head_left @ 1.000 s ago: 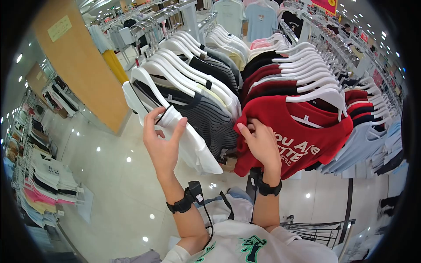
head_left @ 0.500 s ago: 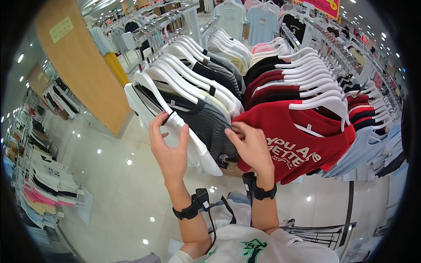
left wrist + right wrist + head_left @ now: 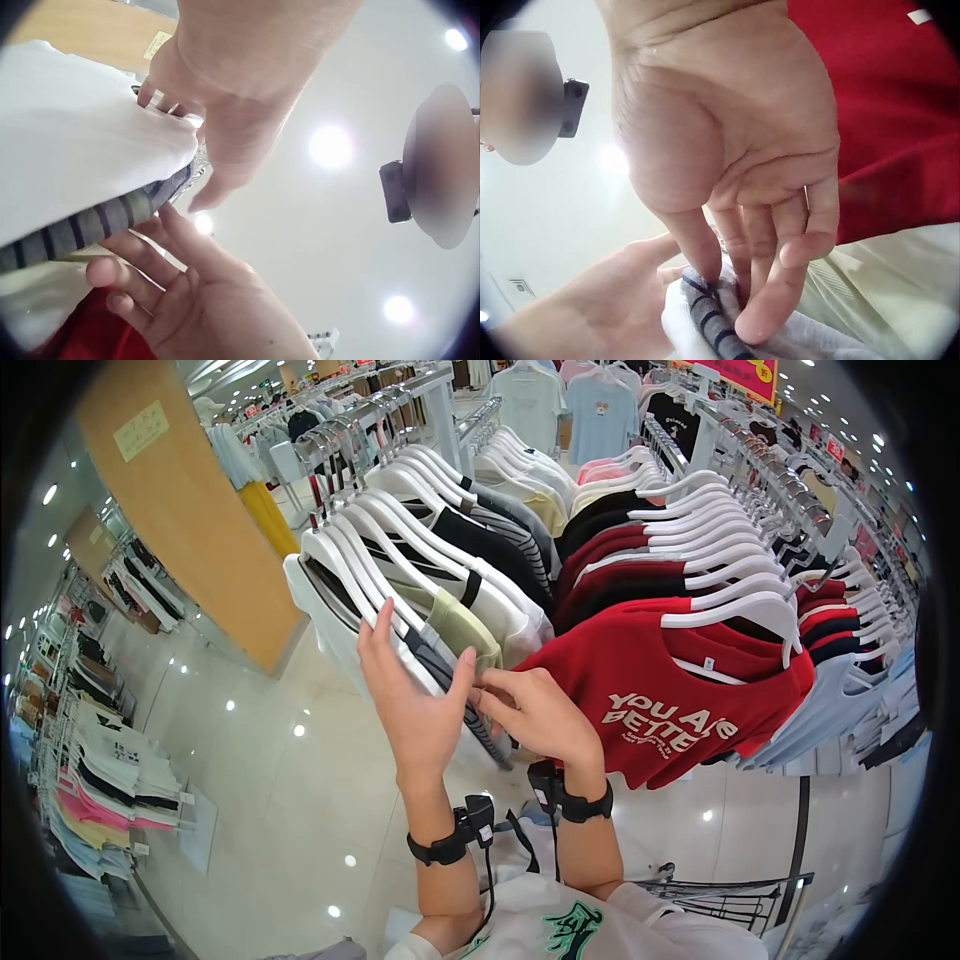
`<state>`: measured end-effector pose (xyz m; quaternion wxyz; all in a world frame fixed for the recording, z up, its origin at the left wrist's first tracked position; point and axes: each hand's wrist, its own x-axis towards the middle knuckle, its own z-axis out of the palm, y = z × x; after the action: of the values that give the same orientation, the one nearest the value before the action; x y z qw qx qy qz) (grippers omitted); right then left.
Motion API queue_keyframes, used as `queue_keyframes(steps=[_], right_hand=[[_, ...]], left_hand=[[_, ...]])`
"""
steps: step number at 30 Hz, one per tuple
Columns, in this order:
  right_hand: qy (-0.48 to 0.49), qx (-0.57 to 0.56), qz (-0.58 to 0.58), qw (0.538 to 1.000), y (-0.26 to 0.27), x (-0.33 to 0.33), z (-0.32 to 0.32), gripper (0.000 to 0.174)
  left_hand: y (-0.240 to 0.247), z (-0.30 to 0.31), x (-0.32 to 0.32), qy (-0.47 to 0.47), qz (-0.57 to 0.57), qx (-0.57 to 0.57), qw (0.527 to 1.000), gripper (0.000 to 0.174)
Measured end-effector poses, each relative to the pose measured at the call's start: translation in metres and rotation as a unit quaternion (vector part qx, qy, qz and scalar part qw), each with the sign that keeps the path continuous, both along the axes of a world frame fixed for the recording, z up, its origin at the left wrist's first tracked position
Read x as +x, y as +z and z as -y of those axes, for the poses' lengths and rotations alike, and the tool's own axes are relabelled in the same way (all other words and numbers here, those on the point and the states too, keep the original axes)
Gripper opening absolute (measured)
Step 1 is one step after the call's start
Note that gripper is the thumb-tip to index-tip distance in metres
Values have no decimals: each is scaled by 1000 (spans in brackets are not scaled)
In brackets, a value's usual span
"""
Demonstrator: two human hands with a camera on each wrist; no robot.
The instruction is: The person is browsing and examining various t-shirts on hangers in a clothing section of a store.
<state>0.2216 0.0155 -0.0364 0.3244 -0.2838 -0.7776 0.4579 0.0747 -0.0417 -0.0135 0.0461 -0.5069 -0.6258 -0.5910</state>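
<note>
My left hand (image 3: 415, 705) touches the front hangers of the left row, fingers long and thumb held apart. In the left wrist view its fingertips lie at the shoulder of a white shirt (image 3: 67, 142). My right hand (image 3: 545, 715) pinches the shoulder of a grey shirt with dark stripes (image 3: 712, 322) between thumb and fingers. Behind that striped shirt hangs a pale green shirt (image 3: 465, 625) on a white hanger. Just right of my right hand is a red shirt (image 3: 650, 670) with white lettering, hanging at the front of the right row.
Metal rails (image 3: 400, 400) carry both rows of white hangers. A wooden pillar (image 3: 180, 510) stands at the left, beside the tiled floor (image 3: 250, 780). Black wire shelving or a cart (image 3: 730, 890) is low at the right. More clothes racks surround the aisle.
My right hand has moved left from the red shirt to the striped shirt. That shirt has shifted left towards the white one, baring the pale green shirt. My left hand moved slightly right.
</note>
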Motion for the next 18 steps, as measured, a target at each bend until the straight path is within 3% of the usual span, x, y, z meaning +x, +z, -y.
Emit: queue_keyframes(steps=[6,8,9,12,14,18], right_hand=[[-37,-10,-51,998,-1,14,-10,22],[-133,27,-107,985,-9,18,-18,22],[-152,8,-71,986,-8,21,-20,24],[-155,17,-89,984,-12,18,-20,28],[-142,56,-98,983,-23,7,-21,39],[-100,80,-73,989,-24,-30,0,35]], left_hand=[[1,6,-9,-17,-14,-4,1000,77],[0,9,-9,-9,-4,6,1000,71],[0,11,-10,-4,7,5,1000,69],[-1,13,-14,3,9,5,1000,64],[-4,12,-15,5,7,1,1000,63],[-8,8,-11,18,-4,0,1000,63]])
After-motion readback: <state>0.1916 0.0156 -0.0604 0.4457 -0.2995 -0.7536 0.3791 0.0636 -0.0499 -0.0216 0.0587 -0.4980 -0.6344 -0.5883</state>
